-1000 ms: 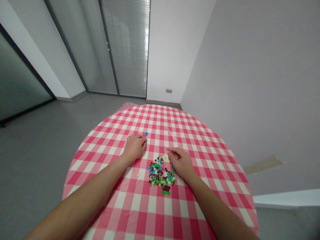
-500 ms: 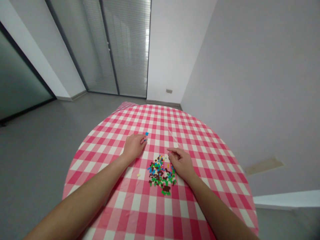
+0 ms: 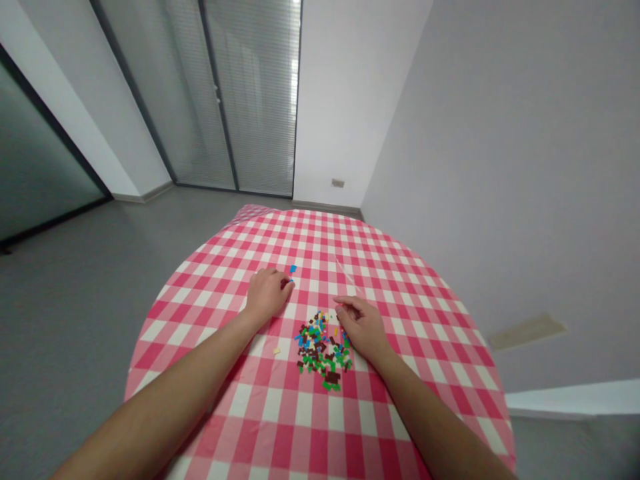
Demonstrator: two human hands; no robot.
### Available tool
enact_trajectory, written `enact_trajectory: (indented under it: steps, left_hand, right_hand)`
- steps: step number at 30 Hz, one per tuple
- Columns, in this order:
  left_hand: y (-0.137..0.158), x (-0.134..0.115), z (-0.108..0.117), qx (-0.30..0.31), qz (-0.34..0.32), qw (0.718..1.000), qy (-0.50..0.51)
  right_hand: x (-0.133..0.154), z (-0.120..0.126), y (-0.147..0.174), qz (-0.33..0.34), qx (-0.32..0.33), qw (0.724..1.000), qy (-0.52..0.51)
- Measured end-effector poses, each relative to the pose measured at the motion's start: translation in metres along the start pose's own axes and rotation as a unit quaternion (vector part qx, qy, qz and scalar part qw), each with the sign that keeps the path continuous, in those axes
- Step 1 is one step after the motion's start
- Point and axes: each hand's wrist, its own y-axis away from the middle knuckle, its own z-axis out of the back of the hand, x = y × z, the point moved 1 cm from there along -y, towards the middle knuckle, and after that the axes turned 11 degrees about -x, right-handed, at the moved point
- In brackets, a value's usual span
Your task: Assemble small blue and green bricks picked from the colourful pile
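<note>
Right now the left hand (image 3: 267,293) pinches a blue brick (image 3: 289,282) in a narrow grip, while the right hand (image 3: 363,327), loosely curled and holding nothing I can make out, rests beside the brick pile (image 3: 321,348).

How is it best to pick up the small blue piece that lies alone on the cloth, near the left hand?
Probably pinch the blue piece by its two opposite short edges from straight above. It lies flat and alone on the tablecloth, just beyond the left hand, apart from the pile of pieces, so nothing crowds its sides.

One head-worn camera looks forward and down from close above the desk (image 3: 400,280), toward the room's far corner.
</note>
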Motion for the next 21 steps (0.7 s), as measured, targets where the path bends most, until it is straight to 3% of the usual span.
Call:
enact_trajectory:
  steps: [14, 21]
  left_hand:
    - [0.0018, -0.0011, -0.0032, 0.013, -0.101, 0.993, 0.059]
    - [0.0011, -0.0025, -0.0024, 0.01, -0.107, 0.994, 0.024]
  right_hand:
    - [-0.0016, -0.0026, 0.0009, -0.013, 0.01, 1.0, 0.01]
    - [-0.0008, -0.0031, 0.0004, -0.016, 0.009, 1.0, 0.007]
